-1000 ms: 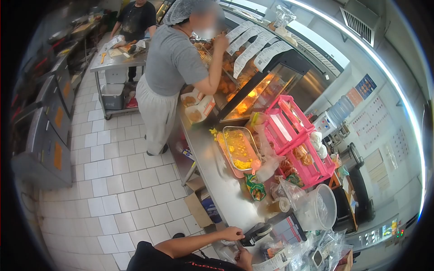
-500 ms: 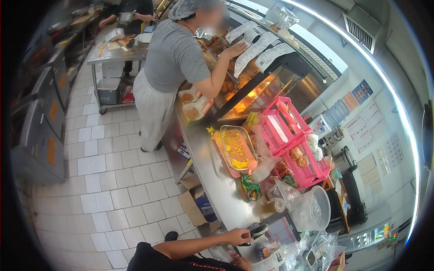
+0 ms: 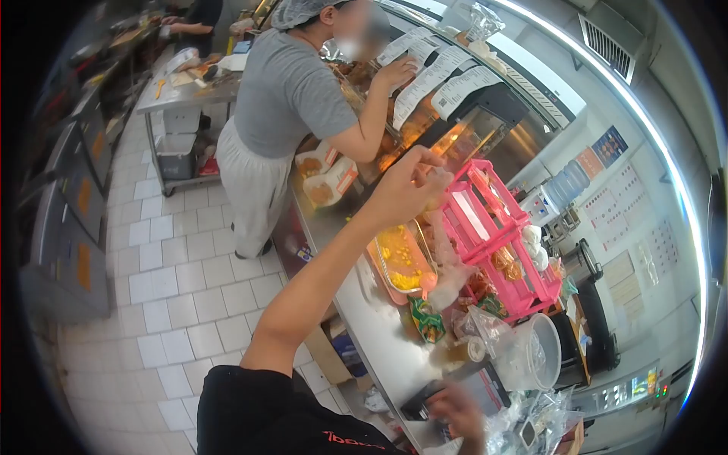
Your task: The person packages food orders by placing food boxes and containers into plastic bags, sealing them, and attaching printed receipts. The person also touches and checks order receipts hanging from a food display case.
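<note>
My left hand (image 3: 415, 182) reaches out over the counter, fingers loosely bent and apart, with nothing visible in them. It appears in front of the lit food display case (image 3: 474, 136) and beside the pink plastic rack (image 3: 474, 227); contact with either cannot be made out. Below my forearm lies a glass dish (image 3: 402, 262) with yellow food bits on an orange tray. My right hand (image 3: 459, 409) is smeared by motion near a dark-framed tablet (image 3: 485, 383) and a black object (image 3: 421, 402). Its fingers cannot be read.
A co-worker in a grey shirt (image 3: 292, 91) stands at the display case, one hand by the hanging paper receipts (image 3: 432, 83). Boxed food (image 3: 330, 182), a green packet (image 3: 427, 320), a clear bucket (image 3: 537, 349) and plastic bags (image 3: 531, 421) occupy the counter. Another person stands farther back.
My left hand has left the black object by the tablet and swung up and away to the pink rack. My right hand has moved rightward; the paper slip near it no longer shows.
</note>
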Motion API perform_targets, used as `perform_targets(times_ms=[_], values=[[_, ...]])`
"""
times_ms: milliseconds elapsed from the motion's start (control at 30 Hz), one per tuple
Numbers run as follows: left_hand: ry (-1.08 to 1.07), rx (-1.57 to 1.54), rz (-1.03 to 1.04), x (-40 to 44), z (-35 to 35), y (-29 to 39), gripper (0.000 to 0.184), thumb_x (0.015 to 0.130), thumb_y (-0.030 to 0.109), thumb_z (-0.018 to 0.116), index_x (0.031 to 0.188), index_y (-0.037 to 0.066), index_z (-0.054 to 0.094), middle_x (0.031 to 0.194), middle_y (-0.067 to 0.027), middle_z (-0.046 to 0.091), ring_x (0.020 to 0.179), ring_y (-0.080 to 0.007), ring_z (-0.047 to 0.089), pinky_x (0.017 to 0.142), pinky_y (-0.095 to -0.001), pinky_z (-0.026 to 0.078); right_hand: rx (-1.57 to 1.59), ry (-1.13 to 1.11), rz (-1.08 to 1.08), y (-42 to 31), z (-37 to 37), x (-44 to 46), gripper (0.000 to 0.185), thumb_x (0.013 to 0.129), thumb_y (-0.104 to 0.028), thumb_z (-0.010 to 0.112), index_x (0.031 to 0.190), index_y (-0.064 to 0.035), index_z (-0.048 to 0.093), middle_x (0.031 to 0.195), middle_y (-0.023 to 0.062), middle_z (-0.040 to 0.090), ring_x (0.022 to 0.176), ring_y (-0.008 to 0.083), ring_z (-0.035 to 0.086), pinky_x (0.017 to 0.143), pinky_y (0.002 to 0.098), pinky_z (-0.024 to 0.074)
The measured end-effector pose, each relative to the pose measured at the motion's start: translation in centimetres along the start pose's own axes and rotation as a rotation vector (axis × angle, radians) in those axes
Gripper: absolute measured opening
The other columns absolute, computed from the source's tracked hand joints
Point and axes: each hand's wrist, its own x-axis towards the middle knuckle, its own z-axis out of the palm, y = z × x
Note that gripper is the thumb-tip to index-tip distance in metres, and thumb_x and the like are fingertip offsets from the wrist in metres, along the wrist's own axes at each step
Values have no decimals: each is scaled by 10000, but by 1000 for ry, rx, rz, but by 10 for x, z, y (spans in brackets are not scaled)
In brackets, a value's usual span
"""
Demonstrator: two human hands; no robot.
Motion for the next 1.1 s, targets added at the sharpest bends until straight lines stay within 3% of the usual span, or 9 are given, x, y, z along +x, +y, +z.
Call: perform_targets(times_ms=[67, 133, 300, 467, 533, 633, 733, 933, 1100], values=[[-124, 16, 79, 30, -19, -6, 309, 882, 196, 679, 1124, 63, 539, 882, 10, 585, 750, -61, 533, 645, -237, 451, -344, 315, -485, -61, -13, 39, 322, 811, -33, 693, 1101, -19, 554, 913, 61, 635, 762, 118, 607, 727, 269, 506], [-353, -46, 95, 23, -36, -28, 319, 884, 231, 676, 1122, 54, 559, 867, -1, 592, 755, -74, 551, 644, -247, 459, -396, 589, -682, -149, -4, 88, 488, 825, -47, 690, 1260, 19, 480, 901, 56, 625, 757, 120, 601, 743, 275, 507], [-764, 159, -519, -109, -135, -197, 533, 850, 502, 685, 1133, 56, 616, 1004, -103, 655, 893, -187, 618, 771, -330, 506, -601, 410, -953, -411, 99, 298, 728, 892, -103, 623, 1507, -88, 233, 1044, 126, 681, 770, 141, 657, 698, 259, 524], [-365, 627, -978, -327, -293, -364, 621, 748, 591, 660, 991, 20, 687, 1019, -230, 674, 975, -371, 646, 817, -424, 516, -966, 345, -902, -530, 113, 443, 734, 924, -205, 542, 1536, -126, 145, 1012, 133, 699, 596, 147, 626, 614, 267, 506], [-154, 765, -1362, -348, -342, -325, 500, 792, 480, 618, 940, 7, 684, 1026, -221, 676, 923, -391, 656, 782, -453, 534, -1096, 348, -843, -560, 124, 465, 739, 916, -226, 504, 1538, -109, 122, 994, 130, 706, 578, 150, 625, 616, 284, 516], [384, 1122, -1301, -436, -375, -329, 459, 817, 359, 629, 835, -99, 630, 730, -249, 665, 681, -411, 669, 640, -465, 548, -1230, 304, -699, -586, 147, 489, 709, 923, -200, 450, 1545, -123, 117, 990, 126, 709, 513, 136, 565, 594, 275, 504], [465, 645, -1764, -475, -398, -349, 381, 828, 269, 630, 858, -109, 602, 679, -210, 646, 540, -330, 647, 470, -418, 524, -1349, 352, -530, -591, 159, 513, 761, 868, -176, 447, 1542, -102, 101, 999, 128, 711, 498, 145, 576, 575, 279, 515], [512, 414, -1529, -433, -376, -400, 422, 757, 317, 666, 754, -102, 616, 639, -174, 643, 547, -262, 653, 486, -370, 519, -1471, 415, -350, -584, 170, 532, 798, 843, -170, 438, 1537, -71, 56, 1059, 131, 707, 452, 160, 578, 524, 311, 537], [546, 343, -1440, -345, -361, -386, 365, 808, 269, 682, 936, -64, 606, 669, -121, 630, 532, -235, 625, 464, -340, 500, -1383, 410, -399, -588, 155, 528, 775, 912, -260, 454, 1531, -48, 39, 1126, 169, 682, 466, 158, 589, 470, 288, 501]])
